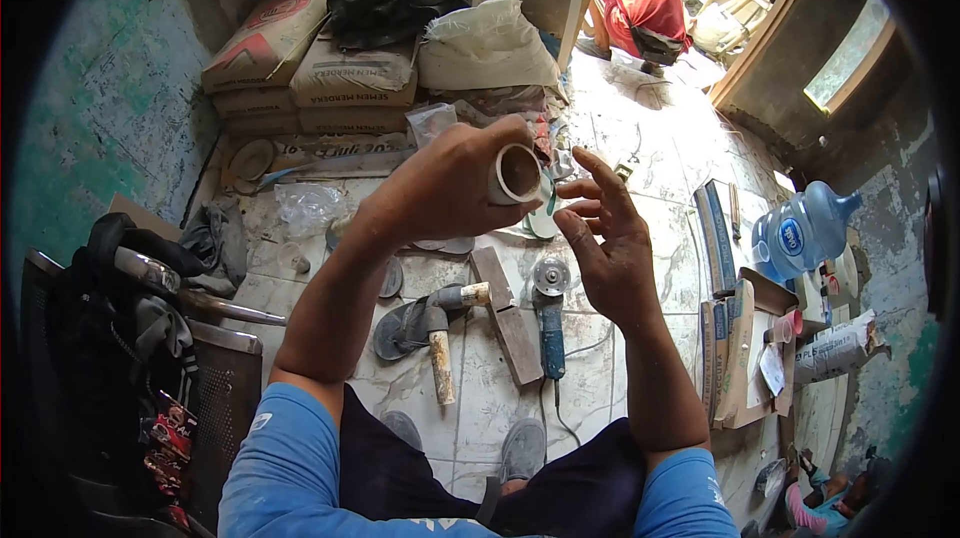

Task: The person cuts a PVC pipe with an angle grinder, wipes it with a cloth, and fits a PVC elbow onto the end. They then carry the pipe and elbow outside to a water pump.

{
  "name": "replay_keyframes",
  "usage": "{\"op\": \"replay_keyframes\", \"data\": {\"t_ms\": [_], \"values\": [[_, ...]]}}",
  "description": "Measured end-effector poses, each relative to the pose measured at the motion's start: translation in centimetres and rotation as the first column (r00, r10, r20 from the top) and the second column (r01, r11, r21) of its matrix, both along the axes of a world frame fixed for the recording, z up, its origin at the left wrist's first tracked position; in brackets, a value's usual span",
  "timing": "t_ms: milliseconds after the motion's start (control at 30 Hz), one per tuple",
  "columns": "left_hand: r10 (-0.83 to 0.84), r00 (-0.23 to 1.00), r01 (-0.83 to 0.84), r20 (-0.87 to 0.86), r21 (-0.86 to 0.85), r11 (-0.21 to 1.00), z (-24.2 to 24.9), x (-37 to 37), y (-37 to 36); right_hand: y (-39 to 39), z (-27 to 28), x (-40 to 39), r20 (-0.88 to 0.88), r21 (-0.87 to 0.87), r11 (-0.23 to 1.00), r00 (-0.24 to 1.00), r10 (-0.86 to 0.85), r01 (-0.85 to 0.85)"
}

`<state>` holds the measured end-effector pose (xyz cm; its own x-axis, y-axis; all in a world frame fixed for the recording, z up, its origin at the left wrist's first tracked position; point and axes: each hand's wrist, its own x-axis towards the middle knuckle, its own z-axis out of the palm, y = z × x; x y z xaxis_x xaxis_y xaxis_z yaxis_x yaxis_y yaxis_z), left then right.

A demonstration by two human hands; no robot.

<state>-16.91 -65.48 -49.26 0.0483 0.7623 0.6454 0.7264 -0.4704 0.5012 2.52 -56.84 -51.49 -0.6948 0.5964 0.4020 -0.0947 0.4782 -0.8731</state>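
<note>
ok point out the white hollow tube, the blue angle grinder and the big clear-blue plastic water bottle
White hollow tube (494, 180): head view, left side of its rim
Blue angle grinder (552, 338): head view, its body
Clear-blue plastic water bottle (790, 236): head view, its label

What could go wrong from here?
Drop: only the left hand grips the white cylindrical tube; the right hand is open beside it, so a slip might send it to the tiles.

Cut: the blue-bodied angle grinder lies on the floor with its round disc uncovered on top.

Trip: its dark cord runs close to the grey right shoe and could snag.
</note>
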Motion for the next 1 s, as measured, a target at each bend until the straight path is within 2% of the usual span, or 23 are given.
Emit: {"op": "replay_keyframes", "data": {"t_ms": [33, 67, 133, 200, 267, 300, 367, 400, 467, 533, 600, 633, 667, 733, 767, 800, 900, 1000], "values": [[0.05, 0.997, -0.053, 0.064, 0.042, 0.998, 0.3, -0.7, -0.2, 0.1, -0.5, -0.2, 0.06, 0.024, 1.0, 0.998, -0.006, 0.005], [0.068, 0.996, -0.069, 0.059, 0.024, 0.997, 0.8, -1.5, -0.5, 0.1, -1.2, -0.4, 0.119, 0.042, 0.999, 0.993, -0.011, 0.006], [0.164, 0.94, -0.235, 0.299, 0.217, 0.948, 1.8, -3.4, -1.5, 0.9, -3.2, -0.8, 0.215, 0.087, 0.996, 0.977, 0.008, -0.028], [0.116, 0.863, -0.26, 0.492, 0.236, 0.936, 3.2, -4.8, -3.4, 0.9, -4.7, -1.1, 0.291, 0.04, 0.998, 0.956, 0.035, -0.049], [0.11, 0.784, -0.303, 0.611, 0.223, 0.926, 3.8, -6.4, -5.2, 1.2, -6.9, -1.6, 0.341, 0.06, 0.991, 0.935, 0.096, -0.124], [0.114, 0.784, -0.295, 0.61, 0.205, 0.933, 3.9, -7.2, -5.8, 1.2, -7.2, -1.5, 0.453, 0.088, 0.981, 0.884, 0.115, -0.173], [0.111, 0.584, -0.421, 0.804, 0.183, 0.888, 3.9, -8.5, -6.4, 1.5, -9.9, -1.7, 0.551, 0.138, 0.949, 0.818, 0.164, -0.283], [0.11, 0.584, -0.41, 0.804, 0.176, 0.895, 3.7, -9.2, -6.4, 1.6, -11.0, -1.7, 0.583, 0.146, 0.929, 0.788, 0.197, -0.34], [0.064, 0.389, -0.508, 0.919, 0.156, 0.847, 2.8, -10.7, -6.4, 1.8, -12.6, -1.5, 0.599, 0.082, 0.925, 0.76, 0.252, -0.371], [0.05, 0.35, -0.492, 0.935, 0.138, 0.86, 1.8, -12.3, -6.4, 2.2, -12.6, -1.4, 0.611, 0.025, 0.914, 0.73, 0.306, -0.405], [0.045, 0.21, -0.548, 0.977, 0.079, 0.833, 0.5, -14.0, -6.2, 2.7, -11.9, -1.3, 0.629, -0.079, 0.93, 0.706, 0.326, -0.359], [0.041, 0.209, -0.544, 0.977, 0.082, 0.835, -0.1, -14.7, -6.0, 2.9, -12.1, -1.1, 0.567, -0.039, 0.949, 0.774, 0.28, -0.314], [0.041, 0.186, -0.553, 0.982, 0.07, 0.83, -0.8, -15.4, -5.8, 2.9, -11.5, -1.0, 0.57, -0.035, 0.95, 0.775, 0.275, -0.311], [0.037, 0.16, -0.559, 0.986, 0.059, 0.827, -2.1, -16.6, -5.4, 2.7, -9.7, -0.9, 0.705, 0.101, 0.974, 0.705, 0.075, -0.205], [0.029, 0.086, -0.561, 0.996, 0.024, 0.827, -2.5, -17.1, -5.1, 2.6, -10.4, -0.7, 0.649, 0.255, 0.955, 0.759, -0.054, -0.15], [0.022, 0.013, -0.56, 1.0, -0.011, 0.829, -3.1, -17.5, -4.8, 2.8, -10.6, -0.6, 0.649, 0.258, 0.955, 0.759, -0.059, -0.147], [0.015, -0.061, -0.553, 0.998, -0.046, 0.832, -4.9, -18.0, -3.6, 3.2, -10.6, -0.5, 0.641, 0.303, 0.953, 0.746, -0.18, -0.03], [0.028, -0.071, -0.582, 0.997, -0.064, 0.81, -5.8, -18.0, -2.9, 4.6, -10.7, 0.3, 0.701, 0.22, 0.971, 0.707, -0.096, -0.087]]}}
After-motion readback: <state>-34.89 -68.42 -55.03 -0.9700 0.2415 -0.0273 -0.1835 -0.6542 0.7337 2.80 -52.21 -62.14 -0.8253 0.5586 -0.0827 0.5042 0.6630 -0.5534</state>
